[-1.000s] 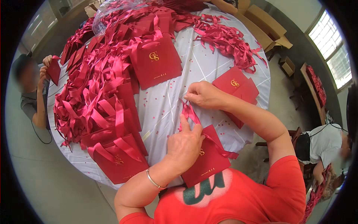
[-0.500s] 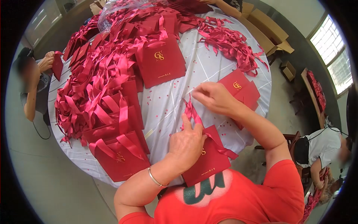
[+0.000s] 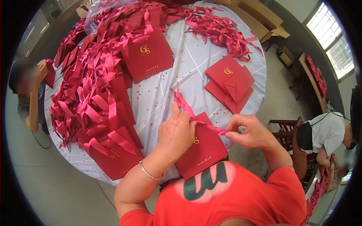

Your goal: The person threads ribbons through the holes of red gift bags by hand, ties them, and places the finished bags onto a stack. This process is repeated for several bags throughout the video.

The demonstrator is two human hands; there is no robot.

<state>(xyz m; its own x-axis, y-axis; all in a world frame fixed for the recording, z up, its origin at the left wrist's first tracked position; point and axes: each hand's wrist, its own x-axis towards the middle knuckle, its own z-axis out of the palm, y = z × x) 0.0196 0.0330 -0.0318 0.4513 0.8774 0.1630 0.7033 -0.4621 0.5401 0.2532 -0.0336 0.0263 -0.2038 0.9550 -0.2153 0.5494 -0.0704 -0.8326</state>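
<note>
A flat red gift bag [image 3: 203, 152] with a gold logo lies at the near edge of the round table. My left hand [image 3: 175, 133] presses down on its top edge, index finger stretched along a red ribbon [image 3: 180, 101] that rises from the bag. My right hand [image 3: 250, 132] pinches the other end of the ribbon at the bag's right side and holds it taut. A bracelet is on my left wrist.
A small stack of folded red bags [image 3: 230, 83] lies to the right. Finished bags with ribbon handles [image 3: 98, 98] are heaped along the left. Loose ribbons [image 3: 222, 30] are at the far side. A person [image 3: 32, 94] works at the left, another [image 3: 328, 133] sits at the right.
My right hand left the upper ribbon end, swung right and down, and now grips the ribbon end beside the bag. My left hand stayed on the bag.
</note>
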